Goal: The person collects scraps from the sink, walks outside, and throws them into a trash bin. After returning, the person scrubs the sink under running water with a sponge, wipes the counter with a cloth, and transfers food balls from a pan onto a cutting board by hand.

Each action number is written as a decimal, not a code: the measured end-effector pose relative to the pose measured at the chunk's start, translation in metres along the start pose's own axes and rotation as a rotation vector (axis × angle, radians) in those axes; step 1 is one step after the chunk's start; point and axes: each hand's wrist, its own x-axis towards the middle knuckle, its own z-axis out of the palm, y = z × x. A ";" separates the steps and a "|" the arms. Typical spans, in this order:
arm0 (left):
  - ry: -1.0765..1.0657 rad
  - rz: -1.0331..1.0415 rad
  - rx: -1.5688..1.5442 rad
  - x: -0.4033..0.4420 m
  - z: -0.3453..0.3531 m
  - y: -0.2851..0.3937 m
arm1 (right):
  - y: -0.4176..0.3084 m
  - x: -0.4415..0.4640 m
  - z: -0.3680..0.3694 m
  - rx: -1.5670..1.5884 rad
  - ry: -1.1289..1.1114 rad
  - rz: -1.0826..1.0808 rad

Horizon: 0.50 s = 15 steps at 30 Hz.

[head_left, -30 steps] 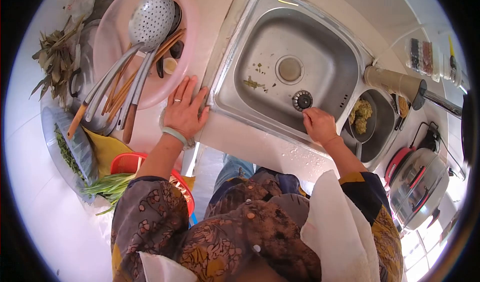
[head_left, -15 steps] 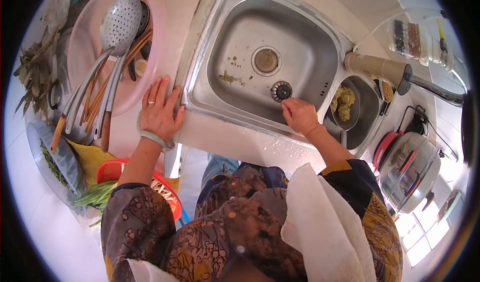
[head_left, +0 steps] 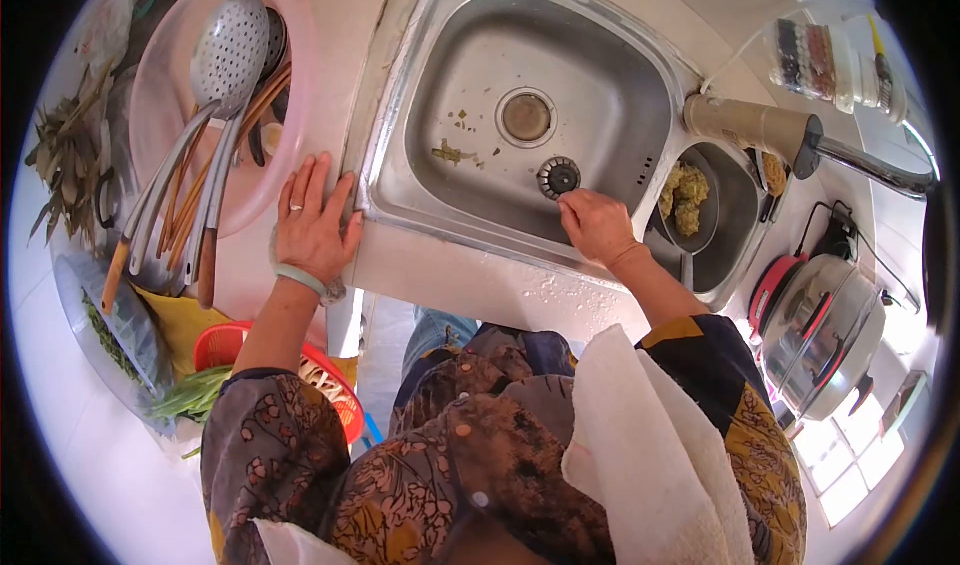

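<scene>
My left hand point(head_left: 315, 227) lies flat on the counter beside the sink's left corner, fingers spread, with a ring and a pale green bangle on it. Over the near side of the steel sink point(head_left: 620, 95), my right hand point(head_left: 602, 229) is closed, its fingertips at the rim of a round black-and-steel sink strainer point(head_left: 559, 178). The strainer's dark ribbed face is turned up toward me. Beyond it is the round drain point(head_left: 526, 118). Scraps of green food point(head_left: 452, 153) lie on the sink floor to the left.
A pink basin point(head_left: 300, 115) on the left holds a perforated skimmer point(head_left: 230, 55), chopsticks and ladles. In the small right-hand basin, a pan point(head_left: 712, 205) contains yellowish-green food point(head_left: 688, 200). The faucet point(head_left: 750, 130) reaches in from the right. An electric pan point(head_left: 825, 335) and a red basket point(head_left: 215, 345) are nearby.
The view has shifted slightly, so the sink and counter sit a little further left and up. Both hands and the strainer keep nearly the same places relative to the sink.
</scene>
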 end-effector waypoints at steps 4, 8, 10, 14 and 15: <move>0.003 0.001 -0.002 -0.001 0.000 0.000 | -0.002 0.000 -0.001 0.026 -0.014 0.029; 0.002 0.001 -0.015 -0.001 -0.001 0.000 | -0.001 0.000 0.001 0.008 -0.002 0.018; 0.000 0.002 -0.008 0.000 -0.002 0.000 | -0.001 0.001 0.001 -0.009 -0.009 0.012; -0.014 -0.002 -0.003 -0.001 -0.003 0.000 | -0.005 0.003 -0.003 -0.021 -0.069 0.022; -0.017 -0.002 -0.005 -0.001 -0.003 0.000 | -0.005 0.004 -0.002 -0.022 -0.085 0.026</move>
